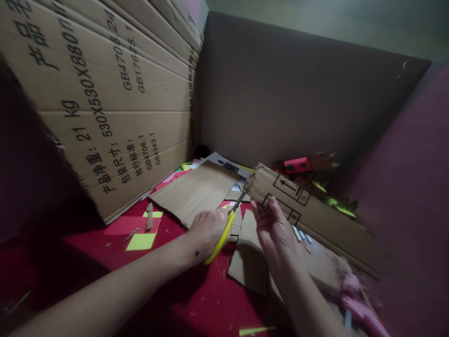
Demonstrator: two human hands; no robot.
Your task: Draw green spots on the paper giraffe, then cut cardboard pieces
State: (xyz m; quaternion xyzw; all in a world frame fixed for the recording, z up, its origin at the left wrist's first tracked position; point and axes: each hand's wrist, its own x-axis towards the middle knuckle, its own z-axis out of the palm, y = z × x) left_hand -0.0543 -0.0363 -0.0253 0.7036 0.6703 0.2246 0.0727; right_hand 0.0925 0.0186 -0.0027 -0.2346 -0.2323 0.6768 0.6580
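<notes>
My left hand (208, 229) is wrapped round the yellow handles of a pair of scissors (221, 241). The dark blades point up and to the right, meeting the left end of a long printed cardboard strip (322, 210). My right hand (273, 227) grips that strip along its lower edge, thumb and fingers near its left end. The strip slants down to the right, above the table. Behind my left hand lies a flat brown cardboard sheet (199, 187). A smaller cardboard piece (249, 255) rests just left of my right wrist.
A large printed cardboard box (140, 93) stands at the left, a grey panel (298, 93) behind. On the red surface (196, 299) lie red paper (122, 225) and yellow paper (142, 241). A pink glue gun (361, 299) is at lower right, a red roll (297, 164) at the back.
</notes>
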